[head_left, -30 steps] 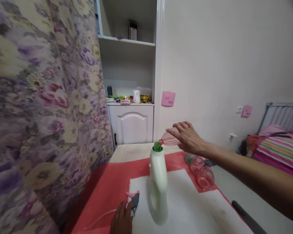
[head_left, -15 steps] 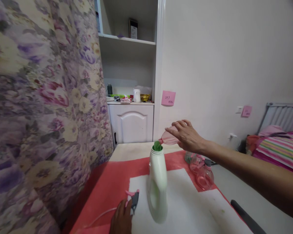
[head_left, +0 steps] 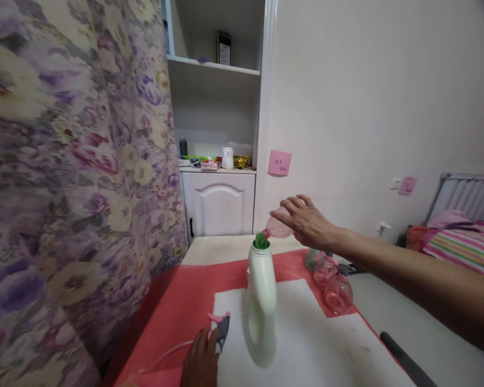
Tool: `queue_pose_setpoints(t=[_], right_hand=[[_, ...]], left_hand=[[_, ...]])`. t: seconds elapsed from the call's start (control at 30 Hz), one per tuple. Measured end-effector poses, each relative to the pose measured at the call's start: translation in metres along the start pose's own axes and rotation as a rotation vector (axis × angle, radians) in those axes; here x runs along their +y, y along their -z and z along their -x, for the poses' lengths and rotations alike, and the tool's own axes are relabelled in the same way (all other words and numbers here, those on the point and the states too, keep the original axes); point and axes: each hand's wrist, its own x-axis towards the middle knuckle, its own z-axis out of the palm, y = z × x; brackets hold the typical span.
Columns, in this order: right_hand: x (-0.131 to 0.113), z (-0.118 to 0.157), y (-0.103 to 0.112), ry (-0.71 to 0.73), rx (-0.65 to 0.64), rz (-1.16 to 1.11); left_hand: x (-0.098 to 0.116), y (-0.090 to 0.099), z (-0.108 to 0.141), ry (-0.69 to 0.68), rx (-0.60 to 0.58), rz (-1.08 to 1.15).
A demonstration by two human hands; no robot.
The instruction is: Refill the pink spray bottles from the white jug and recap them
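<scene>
My right hand [head_left: 306, 223] grips a clear pink bottle [head_left: 280, 228], tipped on its side with its neck at the green spout [head_left: 260, 242] in the mouth of a pale green jug [head_left: 262, 301]. The jug, with a moulded handle, stands upright on white paper. Whether liquid is running is too small to make out. Low on the left, my left hand [head_left: 201, 357] has its fingers closed around a pink and grey trigger spray head [head_left: 221, 328], from which a thin pale tube [head_left: 167, 352] trails leftward.
Several spray bottles [head_left: 337, 293] stand at the right of the red cloth [head_left: 173, 295] on the table. White paper [head_left: 302, 344] lies under the jug. A floral curtain [head_left: 76, 188] hangs at the left; a cabinet [head_left: 221, 204] stands behind. A dark bar [head_left: 405, 357] is at the lower right.
The right hand and the pink bottle have tilted up slightly. The jug and the left hand with the spray head stay nearly in place; the view has shifted a little.
</scene>
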Motion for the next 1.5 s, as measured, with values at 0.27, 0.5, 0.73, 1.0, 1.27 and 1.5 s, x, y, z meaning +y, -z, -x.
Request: queue_pose_setpoints(t=[0.27,0.5,0.73,1.0,1.27,1.5], right_hand=[[-0.005,-0.01,0.01,0.05,-0.019,0.068],[-0.015,-0.019,0.027,0.147,-0.007,0.154],[-0.024,-0.024,0.033,0.214,0.018,0.238],[-0.033,-0.02,0.034,0.219,0.012,0.256],[-0.039,-0.019,0.029,0.218,0.015,0.256],[-0.035,-0.015,0.026,0.181,0.021,0.182]], left_hand=[[0.0,-0.003,0.003,0.024,-0.037,0.013],[0.003,0.0,0.005,0.013,0.009,-0.006],[0.005,0.004,0.002,0.05,-0.055,-0.005],[0.002,-0.006,0.005,-0.001,0.081,0.003],[0.006,0.001,0.003,0.012,0.045,0.001],[0.003,0.005,0.001,0.02,0.017,0.002]])
